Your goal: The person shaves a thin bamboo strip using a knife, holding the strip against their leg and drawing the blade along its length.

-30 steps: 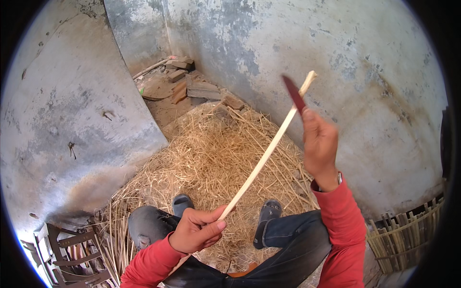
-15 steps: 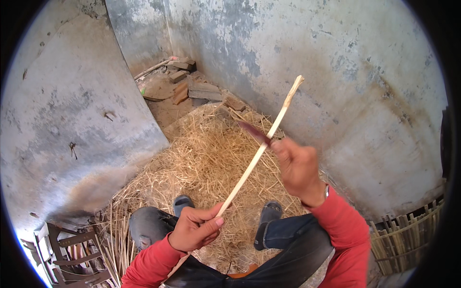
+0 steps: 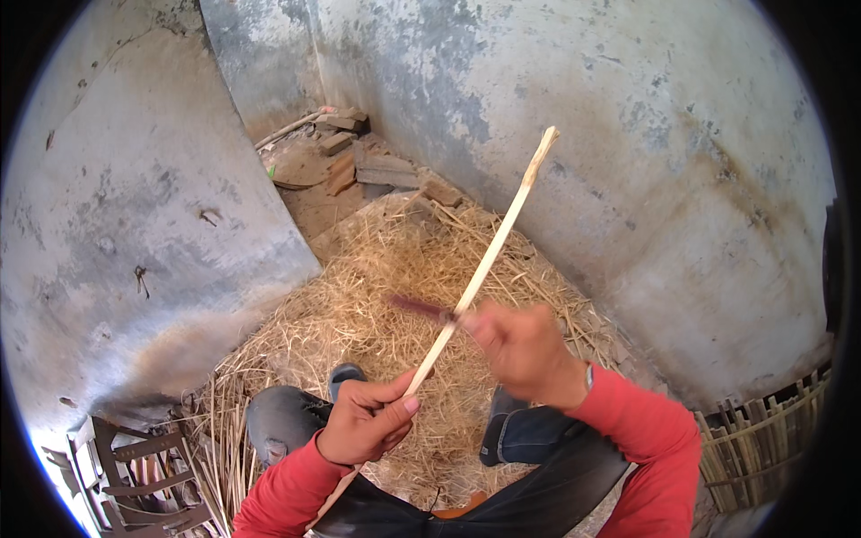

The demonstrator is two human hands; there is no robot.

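Note:
A long, pale wooden strip [image 3: 489,255], perhaps split bamboo, slants up and away to the right from my lap. My left hand [image 3: 368,421] is closed around its lower part, the thumb lying along it. Higher up, my right hand [image 3: 525,351] grips a knife with a dark reddish blade [image 3: 415,306]. The blade crosses the strip and points left; it is smeared by motion. The knife's handle is hidden inside my fist. At its far end the strip looks rougher and browner.
Straw-like shavings [image 3: 377,269] cover the floor between my feet and the walls. Bricks and rubble [image 3: 386,169] lie in the far corner. A dark wooden frame [image 3: 148,475] stands at the lower left beside long thin strips [image 3: 204,457]. A slatted basket [image 3: 762,439] is at the lower right.
My right hand and the knife have slid down the strip toward my left hand. The strip stands slightly steeper. My left hand has hardly moved.

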